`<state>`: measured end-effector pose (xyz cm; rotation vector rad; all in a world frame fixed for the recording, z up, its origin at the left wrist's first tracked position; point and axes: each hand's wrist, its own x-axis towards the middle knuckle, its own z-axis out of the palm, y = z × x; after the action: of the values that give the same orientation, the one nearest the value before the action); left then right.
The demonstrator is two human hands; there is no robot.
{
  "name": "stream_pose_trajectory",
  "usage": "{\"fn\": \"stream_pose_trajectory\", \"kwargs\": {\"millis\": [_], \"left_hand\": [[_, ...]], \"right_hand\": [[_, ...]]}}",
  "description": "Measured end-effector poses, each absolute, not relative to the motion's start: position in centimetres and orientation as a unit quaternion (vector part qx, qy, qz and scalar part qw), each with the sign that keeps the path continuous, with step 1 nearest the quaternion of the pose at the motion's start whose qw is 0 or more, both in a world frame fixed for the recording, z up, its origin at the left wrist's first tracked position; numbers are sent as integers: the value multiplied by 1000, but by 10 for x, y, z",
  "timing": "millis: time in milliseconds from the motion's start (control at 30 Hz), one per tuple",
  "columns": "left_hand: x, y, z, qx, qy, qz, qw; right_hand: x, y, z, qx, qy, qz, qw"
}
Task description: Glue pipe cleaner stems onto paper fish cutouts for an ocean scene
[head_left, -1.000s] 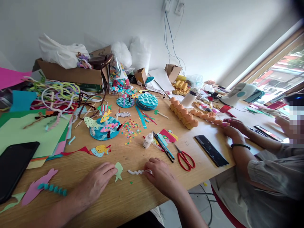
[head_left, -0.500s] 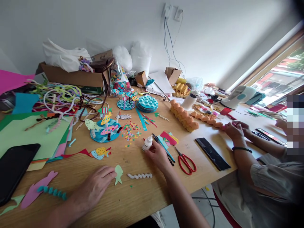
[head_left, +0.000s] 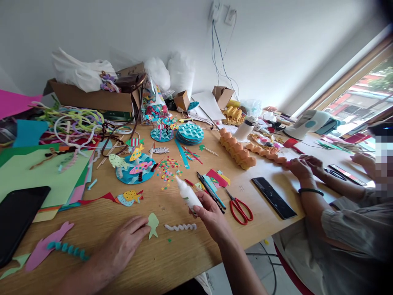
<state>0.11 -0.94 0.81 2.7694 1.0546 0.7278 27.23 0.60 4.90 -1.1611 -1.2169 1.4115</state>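
Observation:
My right hand (head_left: pixel 211 215) grips a white glue bottle (head_left: pixel 188 196), lifted off the table and tilted with its nozzle toward the upper left. My left hand (head_left: pixel 127 237) lies on the table, its fingertips touching the edge of a pale green paper fish (head_left: pixel 153 225). Between the hands is a curled white pipe cleaner (head_left: pixel 180 227). A pink paper fish (head_left: pixel 49 246) with a curled teal pipe cleaner (head_left: pixel 69 249) lies left of my left hand. Red-handled scissors (head_left: pixel 241 209) and several pens (head_left: pixel 211 191) rest beyond my right hand.
A blue wavy disc (head_left: pixel 124 174) carries paper fish. Paper sheets (head_left: pixel 37 168) and a phone (head_left: pixel 21 217) lie at left. Another phone (head_left: pixel 273 197) and egg-carton strips (head_left: pixel 235 149) are at right, near a seated person's hands (head_left: pixel 302 169).
The glue bottle, upright near the table before, is now raised and tilted in my right hand, nearer to me. My left hand has hardly moved.

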Motion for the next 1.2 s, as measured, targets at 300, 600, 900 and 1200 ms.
{"fn": "stream_pose_trajectory", "kwargs": {"millis": [300, 600, 900, 1200], "left_hand": [[-9, -13, -8, 915, 323, 240, -19], [-6, -15, -12, 910, 332, 242, -55], [-4, -21, -11, 899, 385, 208, 14], [-1, -23, -1, 902, 377, 207, 19]], "right_hand": [[261, 5, 32, -466, -422, 576, 522], [247, 8, 31, -448, -348, 603, 561], [234, -2, 40, -441, -420, 596, 524], [235, -7, 42, -462, -494, 552, 487]]}}
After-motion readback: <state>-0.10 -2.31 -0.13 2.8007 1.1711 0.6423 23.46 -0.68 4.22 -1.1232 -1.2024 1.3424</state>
